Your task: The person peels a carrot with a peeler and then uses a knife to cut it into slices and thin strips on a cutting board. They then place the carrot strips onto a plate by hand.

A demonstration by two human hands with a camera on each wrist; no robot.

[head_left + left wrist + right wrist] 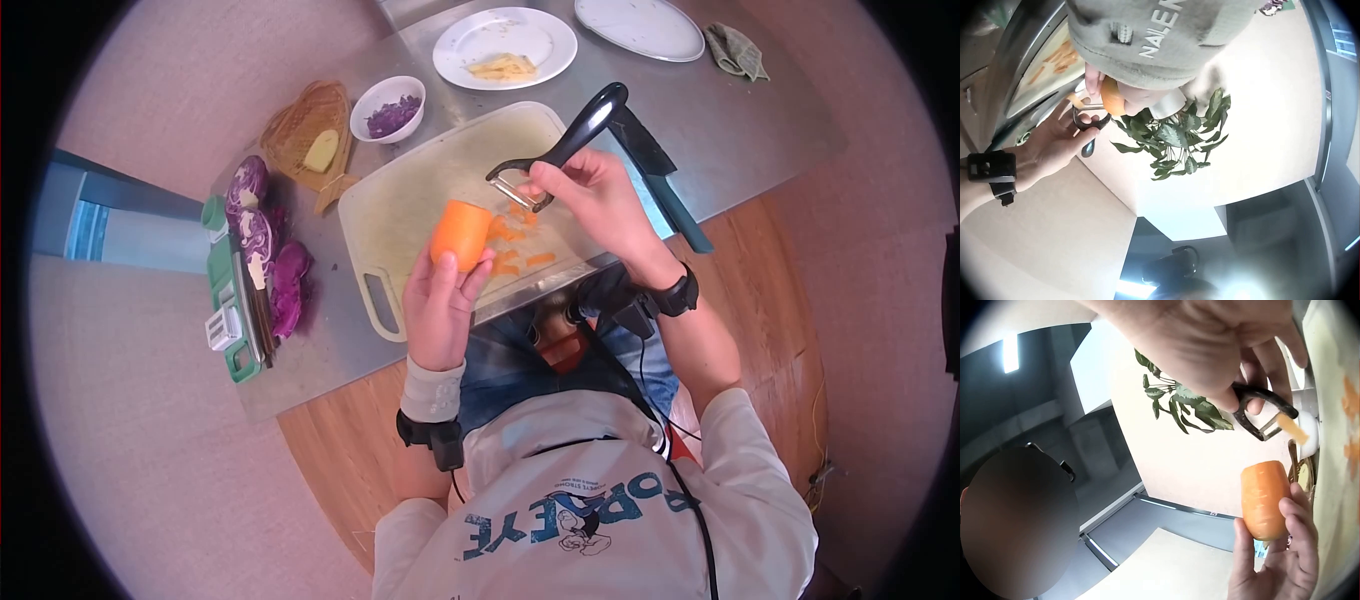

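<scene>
A thick orange carrot piece (pixel 461 235) (pixel 1264 500) stands nearly upright in my left hand (pixel 440 310) (pixel 1279 562), its lower end gripped between thumb and fingers. My right hand (pixel 605 205) (pixel 1054 144) holds a black peeler (pixel 585 125) (pixel 1263 394) by its head end, the handle pointing up and away. A strip of peel (pixel 1292 429) clings at the blade in the right wrist view. Blade and carrot are a short gap apart. Beneath them, orange peelings (pixel 508 262) lie on the cutting board (pixel 400 200).
Left of the board are purple cabbage pieces (pixel 290 275), a green slicer (pixel 240 300) and a basket (pixel 297 120). Behind stand a bowl of shredded cabbage (pixel 388 108), a plate with yellow strips (pixel 450 45) and another plate (pixel 640 25). A knife (pixel 675 205) and a cloth (pixel 737 52) lie right.
</scene>
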